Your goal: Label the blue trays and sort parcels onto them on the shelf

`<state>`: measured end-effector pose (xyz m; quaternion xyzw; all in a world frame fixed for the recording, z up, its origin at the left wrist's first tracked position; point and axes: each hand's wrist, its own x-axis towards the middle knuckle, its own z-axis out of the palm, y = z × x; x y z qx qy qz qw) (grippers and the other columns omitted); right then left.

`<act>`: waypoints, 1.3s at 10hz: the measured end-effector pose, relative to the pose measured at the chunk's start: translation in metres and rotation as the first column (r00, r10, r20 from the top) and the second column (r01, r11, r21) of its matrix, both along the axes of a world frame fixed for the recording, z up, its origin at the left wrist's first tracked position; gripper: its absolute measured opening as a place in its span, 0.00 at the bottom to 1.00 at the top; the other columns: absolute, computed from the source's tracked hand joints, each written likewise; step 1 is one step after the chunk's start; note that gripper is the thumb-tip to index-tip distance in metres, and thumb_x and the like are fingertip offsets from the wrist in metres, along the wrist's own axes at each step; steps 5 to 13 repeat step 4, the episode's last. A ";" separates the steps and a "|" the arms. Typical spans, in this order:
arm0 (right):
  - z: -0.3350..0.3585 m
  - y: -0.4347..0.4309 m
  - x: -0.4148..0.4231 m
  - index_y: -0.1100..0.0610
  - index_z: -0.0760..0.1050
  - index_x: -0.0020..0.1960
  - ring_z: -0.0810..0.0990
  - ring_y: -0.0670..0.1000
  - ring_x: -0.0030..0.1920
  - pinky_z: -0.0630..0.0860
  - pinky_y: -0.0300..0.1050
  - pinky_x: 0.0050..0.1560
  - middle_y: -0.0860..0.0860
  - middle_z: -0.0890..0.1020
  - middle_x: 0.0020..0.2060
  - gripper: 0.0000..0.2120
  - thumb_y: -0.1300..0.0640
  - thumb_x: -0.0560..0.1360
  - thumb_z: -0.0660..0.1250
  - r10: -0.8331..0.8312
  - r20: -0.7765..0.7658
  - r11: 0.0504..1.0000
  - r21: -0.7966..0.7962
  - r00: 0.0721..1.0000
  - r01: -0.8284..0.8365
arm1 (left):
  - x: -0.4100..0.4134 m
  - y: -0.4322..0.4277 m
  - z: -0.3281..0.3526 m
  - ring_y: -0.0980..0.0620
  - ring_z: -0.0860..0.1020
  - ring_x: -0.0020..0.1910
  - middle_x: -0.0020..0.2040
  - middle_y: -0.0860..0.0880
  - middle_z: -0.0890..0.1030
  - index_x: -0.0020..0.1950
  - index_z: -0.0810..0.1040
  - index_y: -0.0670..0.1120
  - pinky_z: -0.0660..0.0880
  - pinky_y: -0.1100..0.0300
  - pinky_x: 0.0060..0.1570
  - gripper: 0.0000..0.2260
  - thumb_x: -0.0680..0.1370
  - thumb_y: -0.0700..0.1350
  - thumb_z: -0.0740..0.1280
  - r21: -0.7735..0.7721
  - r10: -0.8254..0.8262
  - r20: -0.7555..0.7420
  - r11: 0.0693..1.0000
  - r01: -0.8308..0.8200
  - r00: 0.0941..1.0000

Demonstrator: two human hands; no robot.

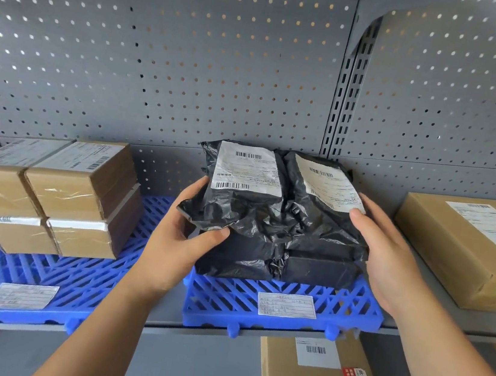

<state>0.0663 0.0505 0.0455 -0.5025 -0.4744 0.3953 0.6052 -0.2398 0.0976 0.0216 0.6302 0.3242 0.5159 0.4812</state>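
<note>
Two blue lattice trays sit on the grey shelf, each with a white paper label on its front. The left tray (24,272) bears a stack of brown cardboard boxes (60,191). The right tray (363,307) bears black plastic-wrapped parcels stacked two high. My left hand (182,242) grips the left upper black parcel (239,199), thumb curled under its front edge. My right hand (389,257) lies along the right side of the right upper black parcel (315,215), thumb on its white shipping label. The lower black parcels (262,262) are partly hidden.
A large brown parcel (466,248) lies on the bare shelf to the right of the trays. On the shelf below lies a small brown box (314,370) with a barcode label and a red sticker. A grey pegboard back panel (161,66) rises behind everything.
</note>
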 end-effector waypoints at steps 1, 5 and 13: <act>0.003 -0.010 -0.003 0.35 0.74 0.68 0.78 0.31 0.58 0.71 0.41 0.60 0.30 0.81 0.59 0.32 0.36 0.64 0.73 -0.055 -0.032 0.998 -0.016 0.998 0.054 | -0.007 -0.005 -0.002 0.48 0.75 0.72 0.71 0.51 0.78 0.77 0.66 0.64 0.68 0.42 0.71 0.36 0.74 0.47 0.78 0.002 0.003 0.005 1.000 -0.003 1.000; -0.010 -0.072 -0.013 0.21 0.70 0.59 0.68 0.36 0.71 0.66 0.48 0.69 0.24 0.71 0.62 0.26 0.33 0.63 0.73 -0.095 0.038 0.995 -0.030 0.995 0.096 | -0.011 -0.061 -0.003 0.67 0.73 0.68 0.68 0.68 0.76 0.71 0.70 0.71 0.73 0.60 0.65 0.32 0.70 0.54 0.76 0.056 0.271 -0.030 0.961 -0.269 0.962; -0.010 -0.072 -0.013 0.21 0.70 0.59 0.68 0.36 0.71 0.66 0.48 0.69 0.24 0.71 0.62 0.26 0.33 0.63 0.73 -0.095 0.038 0.995 -0.030 0.995 0.096 | -0.011 -0.061 -0.003 0.67 0.73 0.68 0.68 0.68 0.76 0.71 0.70 0.71 0.73 0.60 0.65 0.32 0.70 0.54 0.76 0.056 0.271 -0.030 0.961 -0.269 0.962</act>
